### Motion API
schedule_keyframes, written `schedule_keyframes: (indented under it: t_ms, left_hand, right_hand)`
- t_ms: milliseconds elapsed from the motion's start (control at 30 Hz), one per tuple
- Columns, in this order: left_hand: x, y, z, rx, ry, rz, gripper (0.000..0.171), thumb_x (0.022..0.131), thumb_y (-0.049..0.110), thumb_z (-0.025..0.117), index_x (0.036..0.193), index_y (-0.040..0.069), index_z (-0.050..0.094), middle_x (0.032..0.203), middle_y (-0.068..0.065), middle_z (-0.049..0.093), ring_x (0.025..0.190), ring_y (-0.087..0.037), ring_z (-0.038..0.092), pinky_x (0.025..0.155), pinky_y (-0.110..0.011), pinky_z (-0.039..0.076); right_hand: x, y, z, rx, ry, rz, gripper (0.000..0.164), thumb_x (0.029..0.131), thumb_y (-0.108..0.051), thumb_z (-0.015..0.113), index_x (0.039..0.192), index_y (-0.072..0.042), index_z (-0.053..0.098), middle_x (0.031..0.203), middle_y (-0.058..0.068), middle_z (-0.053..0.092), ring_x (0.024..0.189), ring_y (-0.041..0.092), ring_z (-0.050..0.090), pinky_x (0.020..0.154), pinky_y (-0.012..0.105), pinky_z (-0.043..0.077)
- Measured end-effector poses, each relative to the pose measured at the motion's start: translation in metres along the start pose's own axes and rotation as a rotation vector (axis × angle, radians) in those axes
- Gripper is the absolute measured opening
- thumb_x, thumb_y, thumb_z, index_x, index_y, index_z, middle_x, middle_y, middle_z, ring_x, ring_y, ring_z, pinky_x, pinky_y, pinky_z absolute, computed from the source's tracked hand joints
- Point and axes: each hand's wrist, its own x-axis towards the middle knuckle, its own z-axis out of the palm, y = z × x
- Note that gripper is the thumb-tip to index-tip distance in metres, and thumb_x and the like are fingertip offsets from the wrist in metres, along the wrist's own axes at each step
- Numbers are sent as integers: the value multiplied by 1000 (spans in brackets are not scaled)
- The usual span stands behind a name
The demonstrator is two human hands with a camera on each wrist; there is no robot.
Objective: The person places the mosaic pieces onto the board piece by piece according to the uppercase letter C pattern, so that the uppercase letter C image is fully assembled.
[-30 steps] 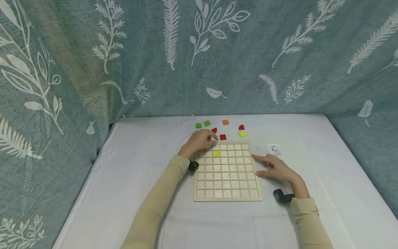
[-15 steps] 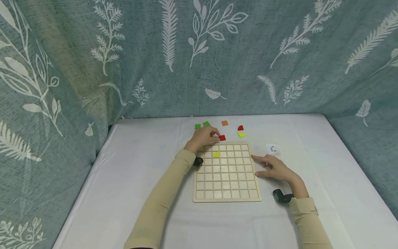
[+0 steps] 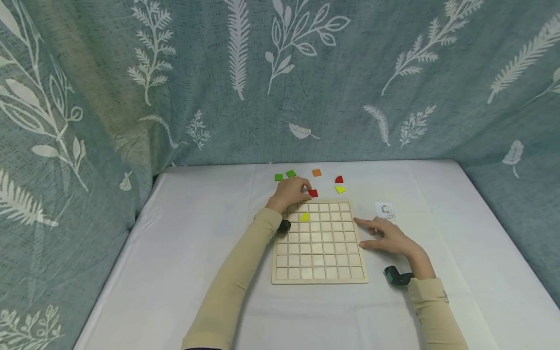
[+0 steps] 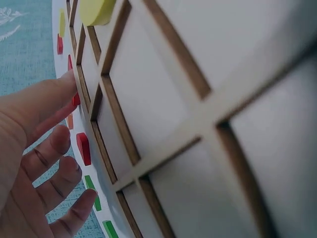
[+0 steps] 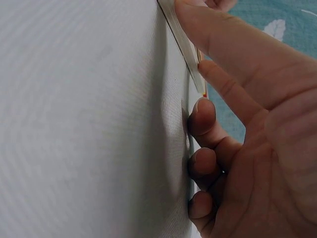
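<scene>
My left hand [image 3: 290, 191] is at the board's far edge, with thumb and index finger closed about a red square tile [image 3: 313, 193] on the cloth. In the left wrist view, red shows on both sides of the thumb [image 4: 54, 94]; the other fingers are spread loosely. The wooden grid board [image 3: 318, 253] lies flat and carries one yellow tile [image 3: 304, 217] in its second row from the back. My right hand [image 3: 387, 236] rests at the board's right side, index finger and thumb extended so their tips touch its edge. Its other fingers are bent in the right wrist view.
Behind the board lie green tiles [image 3: 278, 177], an orange tile [image 3: 317, 172], a red quarter-round tile [image 3: 339, 179] and a yellow tile [image 3: 340, 189]. Another red rounded tile [image 4: 83, 148] shows near the left fingers. A small printed card [image 3: 385, 210] lies right of the board.
My left hand has moved rightward along the back of the board, and its thumb and index finger have come to the red square tile. The right hand stays put.
</scene>
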Motion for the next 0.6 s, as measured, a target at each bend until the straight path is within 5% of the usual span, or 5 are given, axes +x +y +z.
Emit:
schedule_keyframes:
  t_ms: [600]
  left_hand:
    - [-5,-3,3,-49,19,-26,24,84,30,68,104,17,70,89,0,63,75,-13,54,65,-27,43]
  right_hand:
    - [0,0,0,2,6,4,68,75,-34,76,134,-10,51,77,0,41,70,13,34,61,24,29]
